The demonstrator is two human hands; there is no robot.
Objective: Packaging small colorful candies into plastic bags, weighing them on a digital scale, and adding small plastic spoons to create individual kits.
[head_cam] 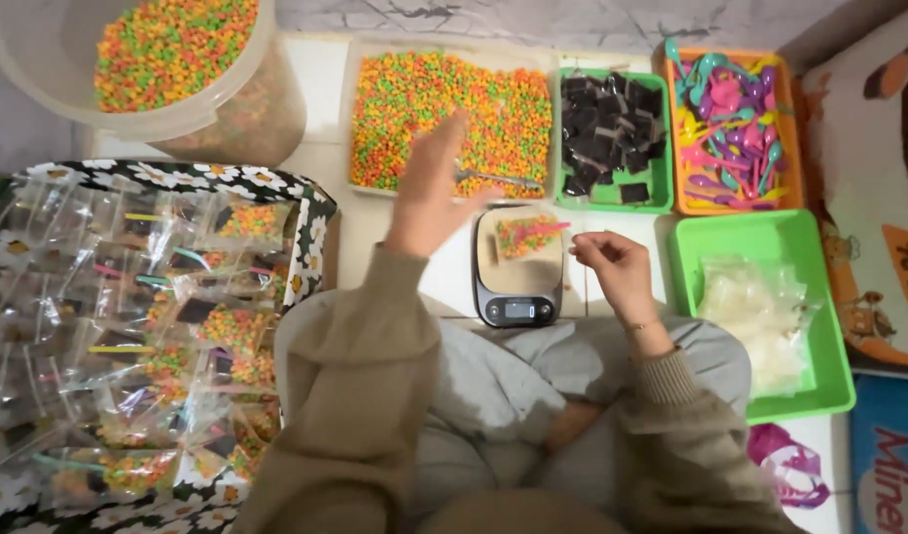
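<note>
bag [528, 235] on scale [516, 267], trays [612, 198] behind

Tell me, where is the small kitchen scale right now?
The kitchen scale sits centre-frame between the left hand and right hand, below the candy tray.

Green tray [831, 356], orange tray [788, 129], daisy-patterned black box [313, 213], beige sleeves [365, 386]

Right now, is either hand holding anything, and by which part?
Nothing is clearly held. The left hand is raised, open, above the tray of coloured candy. The right hand has its fingers pinched beside the scale; what they pinch cannot be told.
</note>
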